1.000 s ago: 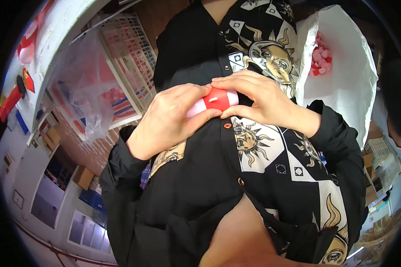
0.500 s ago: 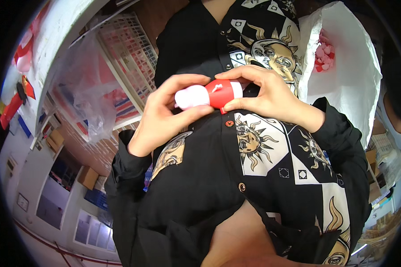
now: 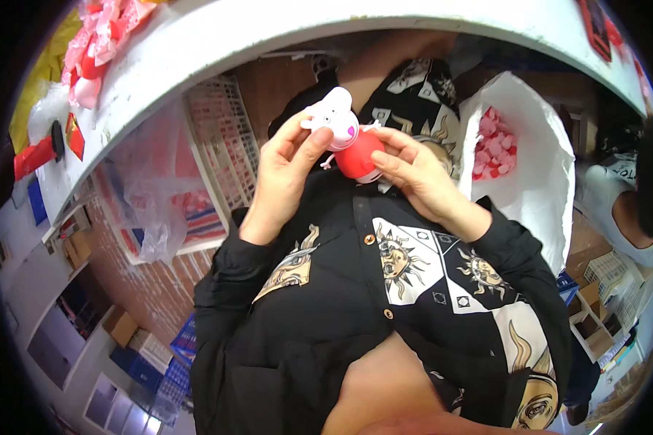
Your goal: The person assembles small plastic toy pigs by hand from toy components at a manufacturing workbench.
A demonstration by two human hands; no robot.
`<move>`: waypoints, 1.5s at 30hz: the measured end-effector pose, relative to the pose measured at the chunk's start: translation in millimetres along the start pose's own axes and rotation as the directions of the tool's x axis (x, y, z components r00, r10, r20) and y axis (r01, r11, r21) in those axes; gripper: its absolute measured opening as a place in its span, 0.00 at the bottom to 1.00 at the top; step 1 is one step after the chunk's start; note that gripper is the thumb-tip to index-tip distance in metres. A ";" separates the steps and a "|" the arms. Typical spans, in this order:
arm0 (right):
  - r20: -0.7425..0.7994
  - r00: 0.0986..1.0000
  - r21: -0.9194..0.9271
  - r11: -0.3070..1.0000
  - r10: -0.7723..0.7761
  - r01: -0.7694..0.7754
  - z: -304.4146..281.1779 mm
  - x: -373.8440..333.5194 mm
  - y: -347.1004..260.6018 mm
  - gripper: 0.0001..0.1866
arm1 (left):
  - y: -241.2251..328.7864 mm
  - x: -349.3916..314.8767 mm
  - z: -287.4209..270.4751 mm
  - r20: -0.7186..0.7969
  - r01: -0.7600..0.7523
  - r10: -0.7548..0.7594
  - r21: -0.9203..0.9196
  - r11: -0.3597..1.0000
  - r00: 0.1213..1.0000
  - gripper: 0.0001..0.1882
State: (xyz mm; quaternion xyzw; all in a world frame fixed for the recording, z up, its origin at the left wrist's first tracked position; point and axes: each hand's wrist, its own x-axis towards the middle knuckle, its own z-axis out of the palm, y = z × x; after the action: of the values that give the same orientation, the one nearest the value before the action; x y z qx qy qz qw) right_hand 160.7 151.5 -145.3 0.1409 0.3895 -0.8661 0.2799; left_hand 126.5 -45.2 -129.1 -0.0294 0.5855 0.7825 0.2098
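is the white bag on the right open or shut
Open: the white bag gapes wide at the mouth, showing pink and red pieces inside.

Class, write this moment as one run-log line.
left hand: on head of pink and red plastic figurine; right hand: on its body; nearby: open white sack

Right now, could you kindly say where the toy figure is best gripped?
Probably the red body, from the right, where the right hand pinches: it is broad and rounded, while thin arms stick out and the left hand holds the head.
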 end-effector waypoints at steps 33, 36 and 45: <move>0.065 0.726 -0.012 0.727 -0.684 0.686 62.6 8.6 -78.0 0.20 | 64.2 34.2 64.4 0.105 -0.677 0.685 0.324 0.661 0.720 0.20; 0.107 0.769 0.014 0.774 -0.630 0.633 50.5 23.2 -79.7 0.18 | 61.3 43.1 68.7 0.010 -0.582 0.584 0.089 0.808 0.812 0.19; 0.093 0.718 -0.170 0.700 -0.690 0.694 64.0 37.0 -93.2 0.21 | 71.5 56.3 59.6 0.028 -0.524 0.524 -0.015 0.852 0.851 0.16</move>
State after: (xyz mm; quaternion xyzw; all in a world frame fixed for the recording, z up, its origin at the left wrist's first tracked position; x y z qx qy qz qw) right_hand 73.9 139.7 -64.8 -0.0528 0.4925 -0.8673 -0.0490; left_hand 61.2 10.5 -62.2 0.1425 0.5653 0.8125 -0.0020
